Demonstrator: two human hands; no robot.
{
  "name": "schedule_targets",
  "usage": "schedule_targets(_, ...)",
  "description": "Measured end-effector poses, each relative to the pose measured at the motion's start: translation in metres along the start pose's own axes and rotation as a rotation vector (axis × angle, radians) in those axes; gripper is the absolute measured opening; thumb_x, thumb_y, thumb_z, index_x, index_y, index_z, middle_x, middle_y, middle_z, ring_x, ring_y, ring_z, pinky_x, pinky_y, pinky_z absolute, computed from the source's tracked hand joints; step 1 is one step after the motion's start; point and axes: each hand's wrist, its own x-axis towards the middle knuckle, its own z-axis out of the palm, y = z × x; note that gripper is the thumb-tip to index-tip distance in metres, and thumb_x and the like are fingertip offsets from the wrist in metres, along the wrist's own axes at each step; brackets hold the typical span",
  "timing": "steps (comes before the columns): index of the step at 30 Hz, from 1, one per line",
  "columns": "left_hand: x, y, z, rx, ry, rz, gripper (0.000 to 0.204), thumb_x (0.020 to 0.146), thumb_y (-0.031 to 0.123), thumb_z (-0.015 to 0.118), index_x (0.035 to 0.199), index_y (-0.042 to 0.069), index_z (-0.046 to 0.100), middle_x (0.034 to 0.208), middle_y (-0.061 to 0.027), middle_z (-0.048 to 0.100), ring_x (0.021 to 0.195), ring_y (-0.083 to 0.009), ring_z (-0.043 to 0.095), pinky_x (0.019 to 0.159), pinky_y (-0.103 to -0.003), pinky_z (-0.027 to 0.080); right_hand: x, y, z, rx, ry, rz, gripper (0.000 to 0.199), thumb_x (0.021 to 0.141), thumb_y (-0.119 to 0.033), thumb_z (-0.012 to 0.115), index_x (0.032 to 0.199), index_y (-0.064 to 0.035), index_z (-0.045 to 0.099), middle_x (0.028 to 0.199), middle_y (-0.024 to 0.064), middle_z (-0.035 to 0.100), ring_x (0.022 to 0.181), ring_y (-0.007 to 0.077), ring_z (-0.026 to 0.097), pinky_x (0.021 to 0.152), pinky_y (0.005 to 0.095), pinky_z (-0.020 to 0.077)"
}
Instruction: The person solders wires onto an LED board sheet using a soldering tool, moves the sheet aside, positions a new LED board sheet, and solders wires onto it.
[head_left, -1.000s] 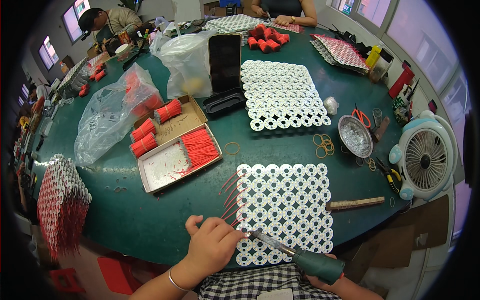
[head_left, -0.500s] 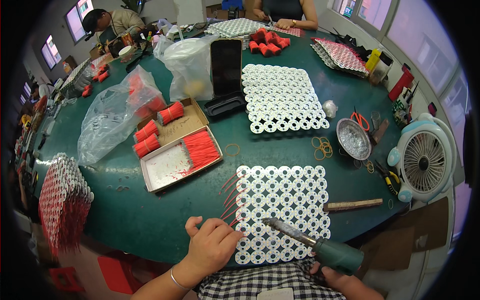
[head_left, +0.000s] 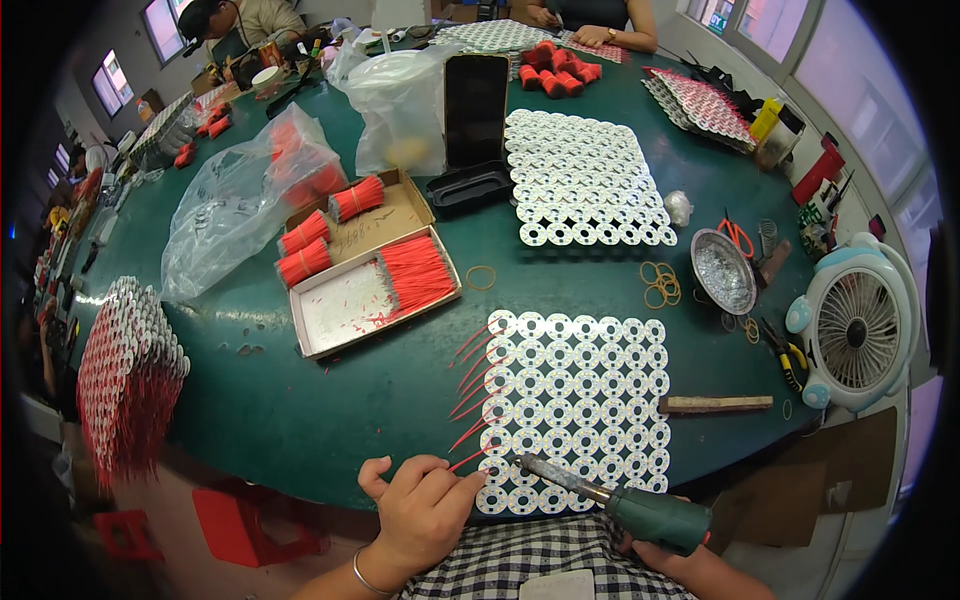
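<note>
A panel of white ring-shaped circuit boards (head_left: 583,383) lies on the green table in front of me. Several thin red wires (head_left: 473,378) stick out from its left edge. My left hand (head_left: 425,505) is closed in a pinch at the panel's lower left, on a red wire (head_left: 474,457) whose far end reaches a board in the left column. My right hand (head_left: 672,562) is wrapped round the green handle of a soldering iron (head_left: 655,517). The iron's tip hovers over or touches the lower left boards; contact is unclear.
An open cardboard box (head_left: 330,318) holds cut red wires. Beyond the panel lies a stack of similar panels (head_left: 585,180). A metal bowl (head_left: 722,270), wooden stick (head_left: 718,404), pliers (head_left: 785,355) and fan (head_left: 855,330) are at right. Wired panels (head_left: 130,380) hang over the left edge.
The view has shifted slightly. Against the panel, the iron's tip has moved nearer to me and leftward. My left hand has also come nearer, and its pinched wire now shows reaching a board.
</note>
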Motion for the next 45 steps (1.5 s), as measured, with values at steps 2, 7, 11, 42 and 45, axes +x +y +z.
schedule_targets(2, 0.0, 0.001, 0.0, -0.01, 0.002, -0.001, 0.02, 0.064, 0.009, 0.07, 0.08, 0.022, 0.07, 0.066, 0.0064, 0.047, 0.078, -0.0114, 0.056, 0.09, -0.044, 0.021, -0.002, 0.003, 0.0, -0.07, -0.032, 0.017, 0.024, 0.081, -0.017, 0.062, 0.101, -0.003, 0.063, 0.069, 0.0031, 0.066, 0.064, 0.0163, 0.064, 0.063, 0.03, 0.0497)
schedule_targets(7, 0.002, 0.001, 0.001, 0.005, -0.002, 0.008, 0.015, 0.07, 0.013, 0.065, 0.082, 0.02, 0.069, 0.065, 0.0072, 0.048, 0.08, -0.01, 0.056, 0.089, -0.044, 0.022, 0.003, -0.004, 0.003, -0.324, 0.028, -0.211, 0.023, 0.08, -0.017, 0.065, 0.101, -0.008, 0.064, 0.083, 0.0018, 0.068, 0.075, 0.0172, 0.066, 0.073, 0.0312, 0.0463)
schedule_targets(11, 0.003, 0.002, 0.0, 0.018, -0.018, 0.014, 0.014, 0.07, 0.014, 0.065, 0.082, 0.02, 0.069, 0.065, 0.0067, 0.047, 0.078, -0.0104, 0.055, 0.088, -0.044, 0.022, 0.004, -0.01, 0.009, -0.433, 0.104, -0.216, 0.026, 0.078, -0.017, 0.066, 0.102, -0.0086, 0.065, 0.091, 0.0034, 0.069, 0.079, 0.0185, 0.067, 0.074, 0.0322, 0.0455)
schedule_targets(42, -0.004, 0.015, 0.0, 0.02, -0.047, -0.022, 0.013, 0.068, 0.017, 0.069, 0.081, 0.021, 0.069, 0.072, 0.0089, 0.052, 0.082, -0.0116, 0.053, 0.089, -0.045, 0.021, -0.004, -0.006, 0.007, -0.395, 0.083, -0.243, 0.024, 0.074, -0.011, 0.066, 0.098, -0.0079, 0.066, 0.093, 0.0054, 0.069, 0.082, 0.0217, 0.067, 0.071, 0.0341, 0.05)
schedule_targets(45, -0.004, 0.014, 0.0, 0.017, -0.046, -0.018, 0.013, 0.068, 0.017, 0.069, 0.081, 0.021, 0.069, 0.072, 0.0088, 0.052, 0.082, -0.0116, 0.053, 0.089, -0.045, 0.021, -0.004, -0.007, 0.009, -0.44, 0.087, -0.259, 0.025, 0.074, -0.012, 0.067, 0.098, -0.0083, 0.067, 0.094, 0.0058, 0.069, 0.083, 0.0216, 0.067, 0.071, 0.0352, 0.0508)
